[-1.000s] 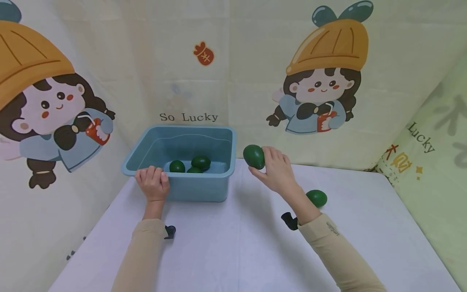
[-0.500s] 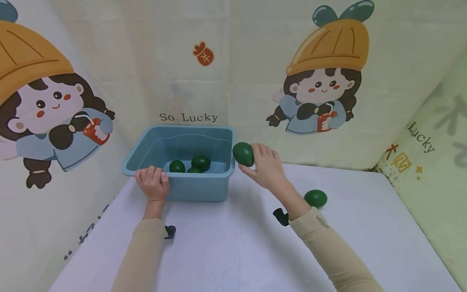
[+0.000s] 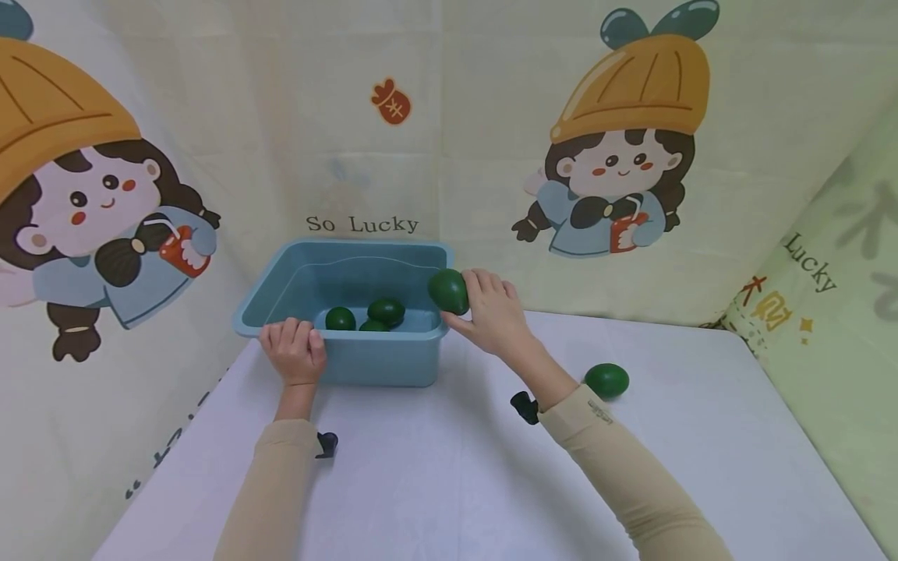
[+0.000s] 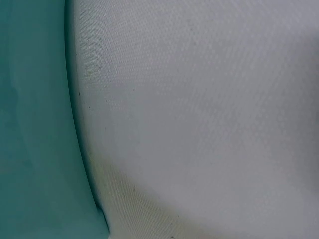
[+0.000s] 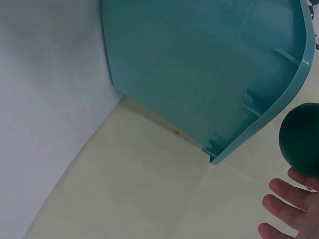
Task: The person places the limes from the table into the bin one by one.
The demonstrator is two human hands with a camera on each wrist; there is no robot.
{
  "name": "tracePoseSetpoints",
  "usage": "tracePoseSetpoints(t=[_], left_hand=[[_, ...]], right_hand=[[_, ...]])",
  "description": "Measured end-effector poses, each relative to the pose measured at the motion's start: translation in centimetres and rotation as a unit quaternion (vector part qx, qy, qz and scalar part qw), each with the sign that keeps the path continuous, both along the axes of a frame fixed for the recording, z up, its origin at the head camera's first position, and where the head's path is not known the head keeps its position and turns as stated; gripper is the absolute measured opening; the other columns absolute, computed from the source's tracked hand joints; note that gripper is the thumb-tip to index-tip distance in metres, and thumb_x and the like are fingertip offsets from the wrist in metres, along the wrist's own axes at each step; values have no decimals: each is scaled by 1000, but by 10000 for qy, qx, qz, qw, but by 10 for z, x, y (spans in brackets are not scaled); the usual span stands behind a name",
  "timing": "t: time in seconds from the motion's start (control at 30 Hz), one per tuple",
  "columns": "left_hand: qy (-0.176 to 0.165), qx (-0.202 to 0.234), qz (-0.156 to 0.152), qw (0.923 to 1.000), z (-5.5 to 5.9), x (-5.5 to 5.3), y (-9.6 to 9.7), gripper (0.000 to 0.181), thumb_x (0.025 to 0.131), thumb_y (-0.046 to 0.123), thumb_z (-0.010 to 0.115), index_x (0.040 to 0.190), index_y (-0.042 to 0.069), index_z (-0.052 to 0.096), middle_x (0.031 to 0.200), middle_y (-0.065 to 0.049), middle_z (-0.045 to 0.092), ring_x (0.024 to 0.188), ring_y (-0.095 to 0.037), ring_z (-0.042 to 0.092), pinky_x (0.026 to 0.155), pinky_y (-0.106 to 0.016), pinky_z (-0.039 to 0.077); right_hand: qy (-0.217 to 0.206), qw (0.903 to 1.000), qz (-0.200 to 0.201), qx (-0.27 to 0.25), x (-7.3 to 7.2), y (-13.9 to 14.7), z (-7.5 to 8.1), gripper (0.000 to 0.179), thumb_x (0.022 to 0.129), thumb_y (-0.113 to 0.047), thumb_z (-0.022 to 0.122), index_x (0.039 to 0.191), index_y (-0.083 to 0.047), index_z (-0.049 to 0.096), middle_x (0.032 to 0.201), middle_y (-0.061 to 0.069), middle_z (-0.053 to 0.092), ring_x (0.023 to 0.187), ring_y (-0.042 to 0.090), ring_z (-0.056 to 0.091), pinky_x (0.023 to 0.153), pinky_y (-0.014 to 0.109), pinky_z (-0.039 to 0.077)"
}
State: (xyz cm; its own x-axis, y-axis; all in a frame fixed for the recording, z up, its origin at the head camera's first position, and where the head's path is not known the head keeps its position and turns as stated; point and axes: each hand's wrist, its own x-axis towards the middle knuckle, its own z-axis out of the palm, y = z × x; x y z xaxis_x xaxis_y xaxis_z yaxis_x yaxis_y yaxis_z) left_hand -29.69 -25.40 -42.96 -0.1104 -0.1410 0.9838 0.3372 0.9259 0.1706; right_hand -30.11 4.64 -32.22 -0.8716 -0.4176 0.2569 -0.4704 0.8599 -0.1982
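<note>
In the head view my left hand (image 3: pixel 293 352) grips the near rim of a blue plastic bin (image 3: pixel 382 360), fingers curled over it near the left corner. My right hand (image 3: pixel 496 315) holds a smooth dark green avocado (image 3: pixel 447 291) between thumb and fingers, at the height of the bin's right rim and overlapping it. Three avocados lie inside the bin, one of them a rounder one (image 3: pixel 340 319); the front wall partly hides them. From the right wrist, the held avocado (image 5: pixel 301 139) shows just outside the rim, with the right fingers (image 5: pixel 286 209) beneath it.
Another green avocado (image 3: pixel 607 381) lies on the white tablecloth (image 3: pixel 449 483), behind the right forearm. Printed cloth walls (image 3: pixel 484 171) close off the back and both sides; the bin stands close against the back one. A black camera mount (image 3: pixel 524 407) juts from the right wrist.
My right hand has carried the avocado left, from beside the bin to over its right rim. The left hand and the bin stay put.
</note>
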Motion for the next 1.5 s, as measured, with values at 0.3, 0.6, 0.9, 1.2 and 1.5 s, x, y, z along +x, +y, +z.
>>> tracePoseSetpoints(t=[0.3, 0.6, 0.9, 1.2, 1.5], left_hand=[[42, -15, -4, 10000, -2, 1, -1, 43, 86, 29, 36, 61, -3, 48, 61, -18, 44, 62, -35, 38, 70, -50, 27], [87, -27, -29, 10000, -3, -2, -1, 47, 88, 33, 35, 61, -2, 48, 61, -18, 44, 62, -35, 38, 70, -49, 27], [20, 10, -19, 10000, -4, -2, -2, 46, 88, 33, 35, 61, -2, 48, 61, -17, 44, 63, -34, 38, 71, -49, 27], [8, -10, 30, 10000, -3, -2, -1, 42, 86, 30, 36, 61, -3, 48, 61, -17, 44, 63, -34, 38, 71, -49, 27], [-39, -49, 47, 10000, -4, 0, 0, 43, 86, 29, 36, 62, -3, 48, 61, -18, 45, 63, -34, 39, 70, -49, 27]], right_hand=[[-39, 9996, 89, 267, -5, -15, -1, 71, 84, -54, 51, 134, -6, 34, 135, 11, 38, 124, 28, 35, 101, 47, 27], [-119, 9991, 100, 397, -9, -26, -2, 71, 84, -54, 49, 135, -6, 33, 133, 11, 39, 123, 27, 35, 100, 46, 28], [-194, 9986, 90, 491, -15, -33, -4, 72, 84, -56, 48, 135, -7, 33, 132, 9, 40, 121, 26, 36, 99, 45, 29], [-355, 9977, 83, 574, -16, -40, -7, 73, 84, -56, 47, 135, -6, 32, 134, 9, 37, 124, 26, 33, 99, 45, 28], [-495, 9968, 103, 615, -15, -45, -9, 73, 84, -56, 48, 136, -7, 32, 137, 8, 35, 125, 25, 32, 100, 44, 27]])
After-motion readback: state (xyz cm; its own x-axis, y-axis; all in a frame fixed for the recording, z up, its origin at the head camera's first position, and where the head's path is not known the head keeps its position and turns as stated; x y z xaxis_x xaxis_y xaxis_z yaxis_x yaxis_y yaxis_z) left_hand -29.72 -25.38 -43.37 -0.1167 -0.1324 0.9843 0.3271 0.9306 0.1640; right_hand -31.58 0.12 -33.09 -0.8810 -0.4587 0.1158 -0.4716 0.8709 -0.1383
